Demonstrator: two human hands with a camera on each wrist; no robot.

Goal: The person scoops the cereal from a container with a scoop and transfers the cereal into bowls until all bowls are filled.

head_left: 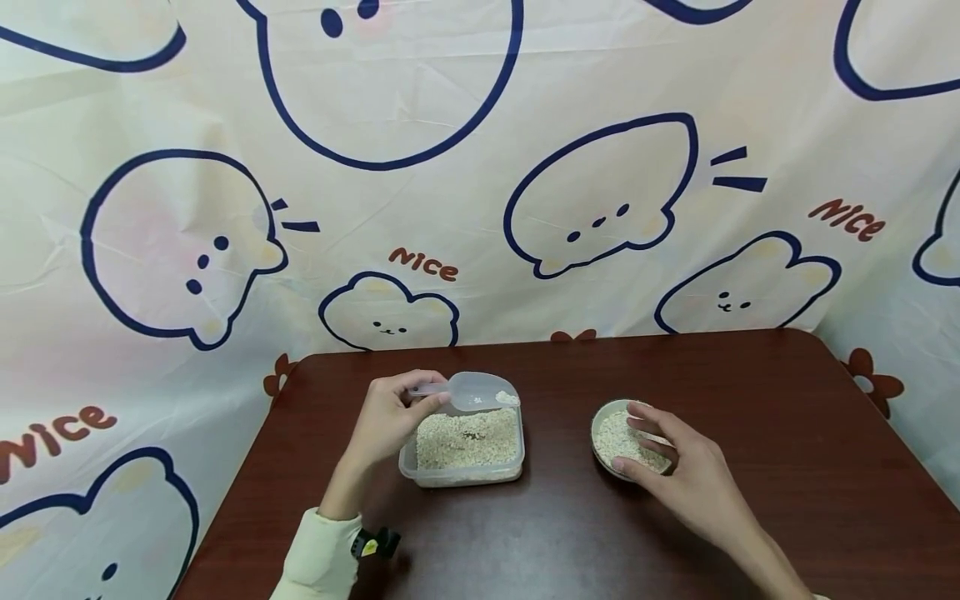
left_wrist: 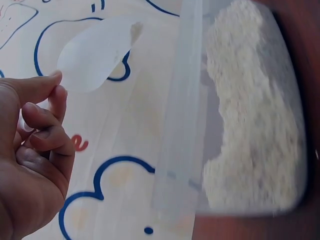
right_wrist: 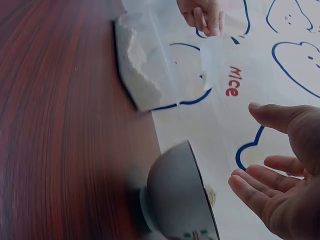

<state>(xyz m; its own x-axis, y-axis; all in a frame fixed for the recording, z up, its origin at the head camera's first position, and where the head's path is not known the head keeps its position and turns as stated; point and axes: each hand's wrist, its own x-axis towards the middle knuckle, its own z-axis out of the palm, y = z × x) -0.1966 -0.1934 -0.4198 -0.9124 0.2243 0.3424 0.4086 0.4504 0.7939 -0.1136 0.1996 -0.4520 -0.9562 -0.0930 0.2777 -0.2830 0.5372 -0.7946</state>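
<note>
My left hand (head_left: 388, 422) pinches the handle of a clear plastic scoop (head_left: 472, 392) between thumb and fingers. The scoop hangs over the back of a clear plastic container (head_left: 468, 478), with a little pale food clinging near its tip. Pale, oat-like flakes (head_left: 468, 442) fill much of the container, and the left wrist view shows a dip along one side. To the right, my right hand (head_left: 693, 475) hovers over a small bowl (right_wrist: 175, 192), fingers spread and holding nothing. More of the same flakes lie in the bowl, partly hidden by the fingers.
Both vessels stand on a dark red-brown wooden table (head_left: 555, 533), the bowl a short way right of the container. A cartoon-printed cloth (head_left: 465, 208) hangs behind the table and at its sides. On the left wrist is a black strap (head_left: 386, 542).
</note>
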